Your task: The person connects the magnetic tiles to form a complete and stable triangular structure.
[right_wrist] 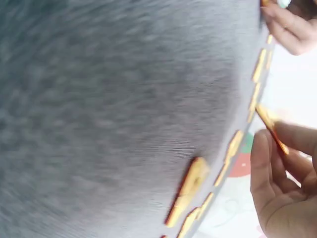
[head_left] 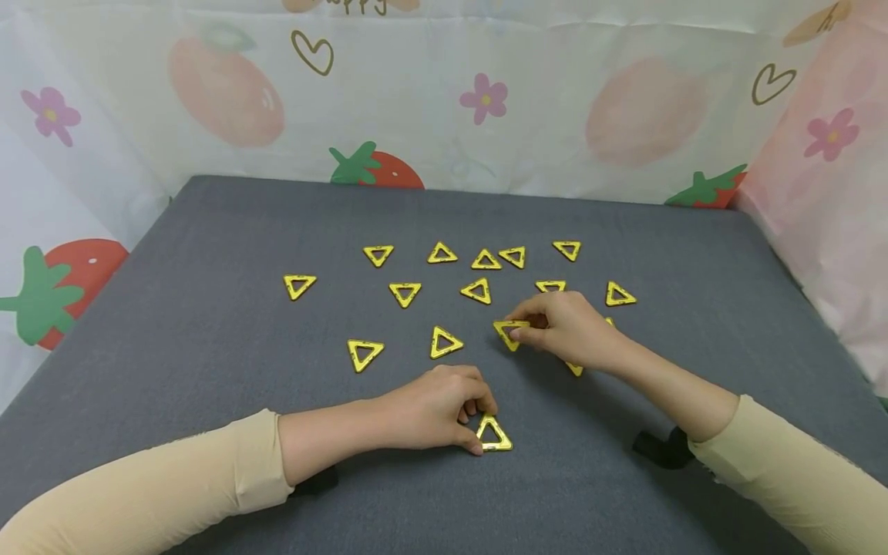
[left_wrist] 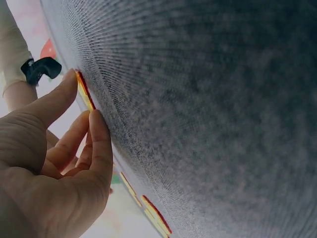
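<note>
My left hand (head_left: 433,408) pinches a yellow triangular magnetic tile (head_left: 498,445) with an open middle, close to the front of the table. Thumb and fingertips hold it by its left side, and it lies flat on the cloth. Farther forward and to the right, my right hand (head_left: 579,330) grips a second yellow triangular tile (head_left: 502,328) between thumb and fingers. The right wrist view shows this tile (right_wrist: 267,121) tilted and raised off the cloth. Beneath the right hand, another tile (head_left: 575,369) is mostly hidden.
Several matching yellow triangles lie scattered ahead of the hands, among them one at the far left (head_left: 299,287), one near the left forearm (head_left: 364,354) and one at the right (head_left: 620,294). Dark grey cloth (head_left: 229,339) covers the table. A fruit-patterned curtain (head_left: 416,92) surrounds it.
</note>
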Tool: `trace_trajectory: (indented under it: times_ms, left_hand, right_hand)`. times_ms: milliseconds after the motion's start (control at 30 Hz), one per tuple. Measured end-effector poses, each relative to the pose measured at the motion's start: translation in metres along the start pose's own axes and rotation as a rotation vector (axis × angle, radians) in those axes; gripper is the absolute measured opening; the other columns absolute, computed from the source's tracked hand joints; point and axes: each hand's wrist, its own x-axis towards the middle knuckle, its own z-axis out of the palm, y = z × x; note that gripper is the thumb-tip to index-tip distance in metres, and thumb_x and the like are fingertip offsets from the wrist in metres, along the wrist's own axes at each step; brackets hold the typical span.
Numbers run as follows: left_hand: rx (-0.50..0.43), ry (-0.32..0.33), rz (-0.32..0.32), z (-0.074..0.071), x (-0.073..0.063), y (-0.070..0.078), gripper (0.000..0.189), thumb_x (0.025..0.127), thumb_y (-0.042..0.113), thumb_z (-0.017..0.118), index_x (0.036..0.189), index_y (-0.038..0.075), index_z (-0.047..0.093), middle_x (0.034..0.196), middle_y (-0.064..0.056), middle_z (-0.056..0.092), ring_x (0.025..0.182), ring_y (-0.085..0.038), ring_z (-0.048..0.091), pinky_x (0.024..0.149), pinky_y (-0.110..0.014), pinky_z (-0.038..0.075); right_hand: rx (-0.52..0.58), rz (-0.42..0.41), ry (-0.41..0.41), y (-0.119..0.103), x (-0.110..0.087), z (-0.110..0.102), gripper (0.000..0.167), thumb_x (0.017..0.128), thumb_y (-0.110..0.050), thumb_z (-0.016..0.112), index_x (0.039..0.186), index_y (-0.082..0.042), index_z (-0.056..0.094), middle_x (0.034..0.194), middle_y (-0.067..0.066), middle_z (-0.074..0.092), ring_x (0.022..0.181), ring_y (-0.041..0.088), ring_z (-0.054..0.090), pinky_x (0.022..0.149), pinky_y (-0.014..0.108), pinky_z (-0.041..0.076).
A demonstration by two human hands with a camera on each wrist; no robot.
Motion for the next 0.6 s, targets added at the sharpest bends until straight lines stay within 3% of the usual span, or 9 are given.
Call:
trace_trajectory:
  times_ms: [300,600]
  left_hand:
    - [0.006,0.002,0.003,0.000,0.000,-0.001,0.033,0.078,0.022,0.085,0.106,0.010,0.072,0.099,-0.002,0.063,0.081,-0.004,0.056,0.072,-0.012,0.049]
    - [0.017,0.011,0.022,0.000,0.000,0.000,0.032,0.077,0.022,0.085,0.105,0.011,0.072,0.097,-0.001,0.062,0.079,-0.004,0.055,0.071,-0.012,0.048]
  right_hand:
    - [0.137,-0.035,-0.199,-0.006,-0.013,0.001,0.024,0.085,-0.017,0.078,0.108,-0.019,0.073,0.069,-0.001,0.069,0.058,0.017,0.064,0.052,0.029,0.051]
    - [0.170,-0.011,-0.270,-0.009,-0.026,0.013,0.017,0.081,-0.019,0.081,0.097,-0.019,0.074,0.064,-0.002,0.068,0.054,0.013,0.061,0.049,0.027,0.048]
